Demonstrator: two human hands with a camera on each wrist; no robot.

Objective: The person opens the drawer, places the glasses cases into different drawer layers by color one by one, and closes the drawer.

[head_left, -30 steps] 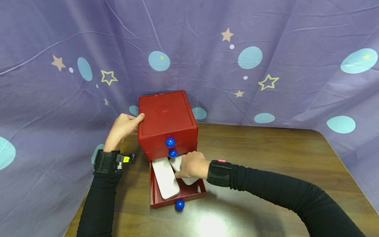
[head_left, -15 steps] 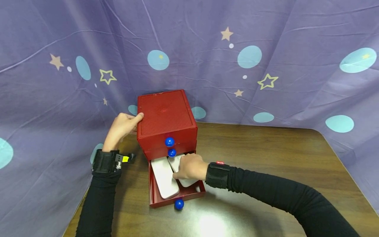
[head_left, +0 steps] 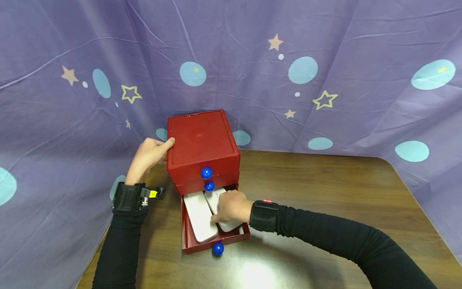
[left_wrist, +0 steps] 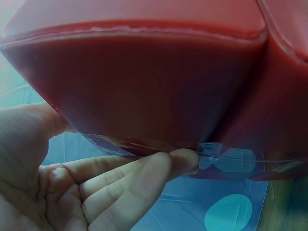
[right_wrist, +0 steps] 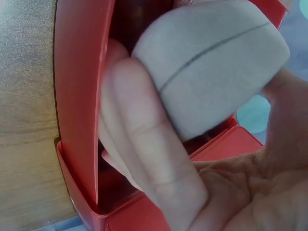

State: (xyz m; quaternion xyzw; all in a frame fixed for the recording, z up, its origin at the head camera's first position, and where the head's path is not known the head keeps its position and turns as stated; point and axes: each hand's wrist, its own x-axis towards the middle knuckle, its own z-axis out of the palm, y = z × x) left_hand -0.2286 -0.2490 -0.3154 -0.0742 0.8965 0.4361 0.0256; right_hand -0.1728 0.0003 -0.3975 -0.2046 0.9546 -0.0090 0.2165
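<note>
A red drawer cabinet (head_left: 200,140) stands on the table, its bottom drawer (head_left: 234,240) pulled out toward me. My left hand (head_left: 148,155) holds the cabinet's left side, thumb at the top edge; in the left wrist view its fingers (left_wrist: 144,185) reach under that red body. Inside the drawer lies a long white case (head_left: 200,218) with rounded ends. Beside it my right hand (head_left: 232,206) grips a second white case (head_left: 228,226), partly hidden by the hand. The right wrist view shows this case (right_wrist: 216,72) with a dark seam, between fingers and thumb.
Blue ball knobs sit on the upper drawer fronts (head_left: 187,182), and another blue knob (head_left: 218,249) on the pulled-out drawer. A wooden table (head_left: 306,188) extends to the right. Behind hangs a purple cloth (head_left: 234,40) with stars and dots.
My right hand has shifted slightly toward the drawer's front, and the white case in it has moved the same way. The left hand stays at the cabinet's side.
</note>
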